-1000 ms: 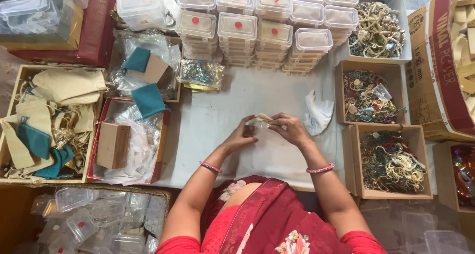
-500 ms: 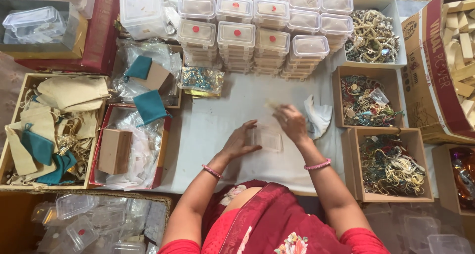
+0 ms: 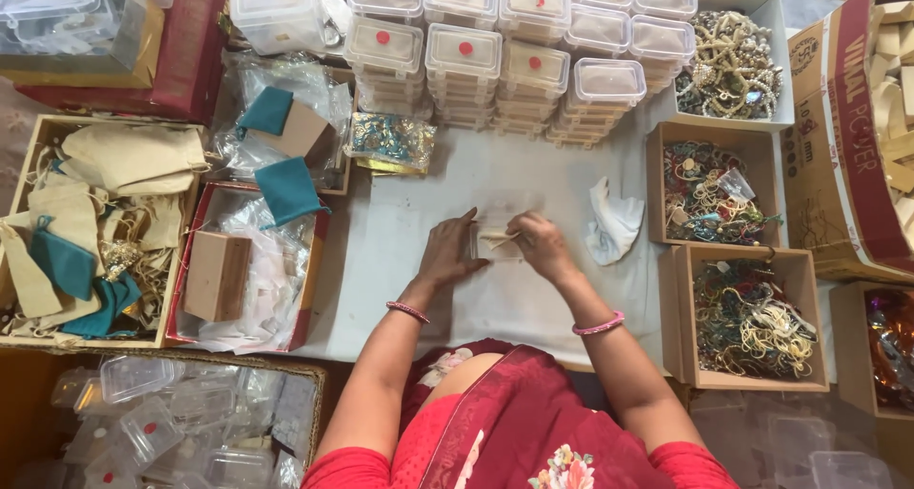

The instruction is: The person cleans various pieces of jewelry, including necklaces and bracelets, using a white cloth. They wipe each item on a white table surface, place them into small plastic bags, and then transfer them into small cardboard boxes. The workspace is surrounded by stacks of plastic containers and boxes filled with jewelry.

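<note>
White tabletop [image 3: 419, 222] amid cardboard boxes [image 3: 752, 322].

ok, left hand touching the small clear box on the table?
Touching. Head view: left hand lies flat with its fingertips on the small clear box's left edge, no gap showing.

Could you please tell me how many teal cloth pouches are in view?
4: one on the upper left box, one just below, two in the far-left tray. More may be buried.

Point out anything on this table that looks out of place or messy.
A crumpled white cloth lies loose on the table, just right of the right hand. The clear boxes are neatly stacked. Nothing looks spilled or damaged.
</note>
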